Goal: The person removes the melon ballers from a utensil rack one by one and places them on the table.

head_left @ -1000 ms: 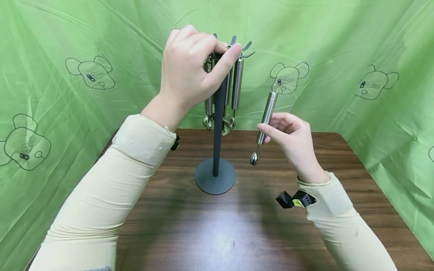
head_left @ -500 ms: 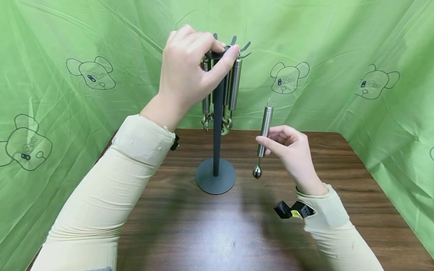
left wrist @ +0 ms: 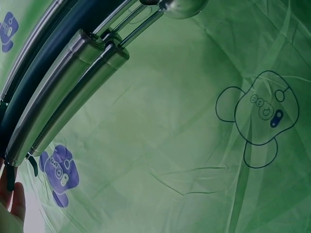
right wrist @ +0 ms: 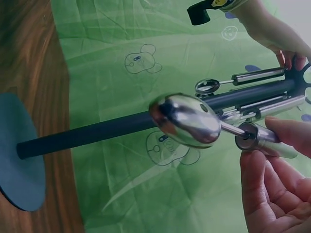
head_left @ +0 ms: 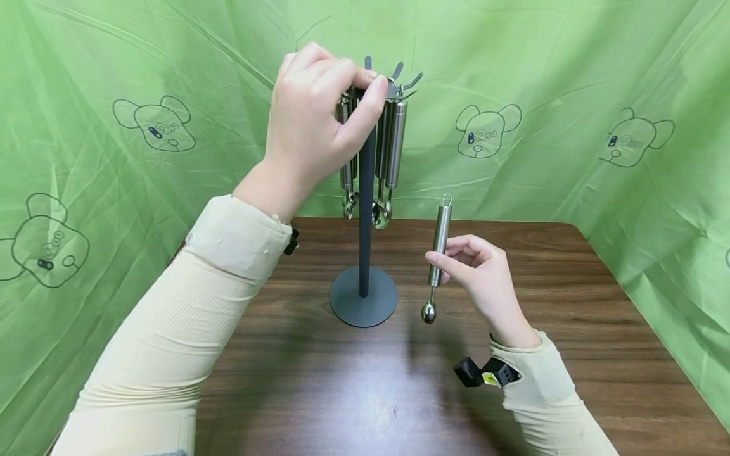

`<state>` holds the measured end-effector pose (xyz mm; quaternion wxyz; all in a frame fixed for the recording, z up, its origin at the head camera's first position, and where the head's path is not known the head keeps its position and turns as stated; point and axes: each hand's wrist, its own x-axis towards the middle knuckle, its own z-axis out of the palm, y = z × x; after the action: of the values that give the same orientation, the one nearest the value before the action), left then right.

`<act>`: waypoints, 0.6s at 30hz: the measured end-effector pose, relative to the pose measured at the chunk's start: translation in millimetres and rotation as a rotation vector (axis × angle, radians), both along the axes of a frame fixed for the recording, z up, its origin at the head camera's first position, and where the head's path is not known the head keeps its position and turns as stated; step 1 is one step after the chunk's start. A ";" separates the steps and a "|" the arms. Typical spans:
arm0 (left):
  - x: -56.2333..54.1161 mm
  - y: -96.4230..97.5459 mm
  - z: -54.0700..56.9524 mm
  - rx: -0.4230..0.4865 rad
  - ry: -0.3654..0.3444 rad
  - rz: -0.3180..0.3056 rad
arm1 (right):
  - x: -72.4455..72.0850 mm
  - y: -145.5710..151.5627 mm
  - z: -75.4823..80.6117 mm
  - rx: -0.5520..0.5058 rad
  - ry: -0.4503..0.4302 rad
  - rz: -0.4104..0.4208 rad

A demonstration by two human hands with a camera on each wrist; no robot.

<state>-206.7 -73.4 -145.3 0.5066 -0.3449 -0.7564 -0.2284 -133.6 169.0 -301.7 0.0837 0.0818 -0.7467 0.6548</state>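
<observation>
My left hand [head_left: 313,107] holds the top of a dark grey hanging utensil stand [head_left: 366,215], thumb and index finger at its hook ring. Several steel-handled utensils [head_left: 396,145] hang from the hooks, scoop ends down; the hand hides part of the ring. In the left wrist view their handles [left wrist: 56,102] run beside the pole. My right hand [head_left: 481,272] pinches the handle of a steel melon baller [head_left: 440,231] between thumb and fingers, right of the pole. It hangs nearly upright, wire loop up and oval scoop [right wrist: 184,119] down, above the table.
The stand's round base [head_left: 363,310] rests on a dark brown wooden table [head_left: 570,316]. Green cloth [head_left: 228,158] with printed bear heads surrounds the table at the back and sides. A black wrist camera [head_left: 485,372] sits on the right sleeve.
My right hand has lowered the melon baller toward me and slightly left, bringing it more upright. The hook ring has turned a little under my left hand, shifting the hanging utensils.
</observation>
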 end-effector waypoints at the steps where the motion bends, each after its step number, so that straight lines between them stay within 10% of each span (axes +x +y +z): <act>1: 0.3 -0.3 -0.4 -0.001 0.000 -0.001 | 0.3 -0.2 -2.6 -0.005 -0.001 0.001; 18: 0.1 -0.6 -0.9 -0.003 -0.015 -0.003 | 2.9 -4.0 -40.7 0.032 -0.141 -0.011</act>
<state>-206.6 -73.9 -146.2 0.5001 -0.3452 -0.7599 -0.2308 -130.6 165.0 -342.4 0.0332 0.0329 -0.7614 0.6466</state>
